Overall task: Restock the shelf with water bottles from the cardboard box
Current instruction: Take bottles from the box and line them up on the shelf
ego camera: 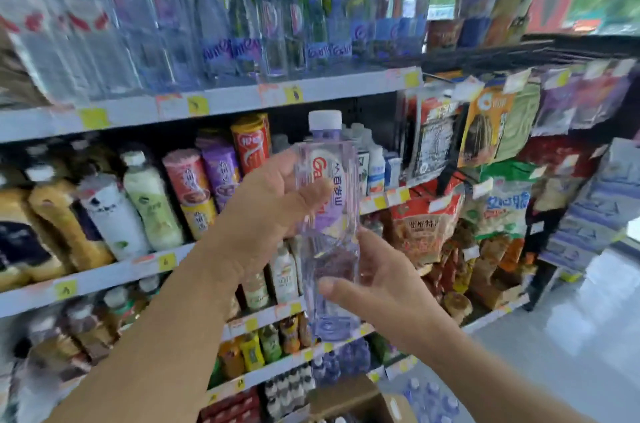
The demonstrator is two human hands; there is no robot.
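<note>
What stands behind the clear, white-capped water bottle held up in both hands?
Behind the clear water bottle, white-capped bottles show on the middle shelf. The bottle and left hand cover whatever else is there.

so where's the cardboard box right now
In the head view it is at the bottom edge, right of centre: the cardboard box sits on the floor below the right hand and the held bottle.

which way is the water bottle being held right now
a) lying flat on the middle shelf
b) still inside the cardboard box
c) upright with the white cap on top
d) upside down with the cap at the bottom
c: the water bottle stands upright in the air, white cap up, with the left hand around its label and the right hand cupping its lower part.
</note>
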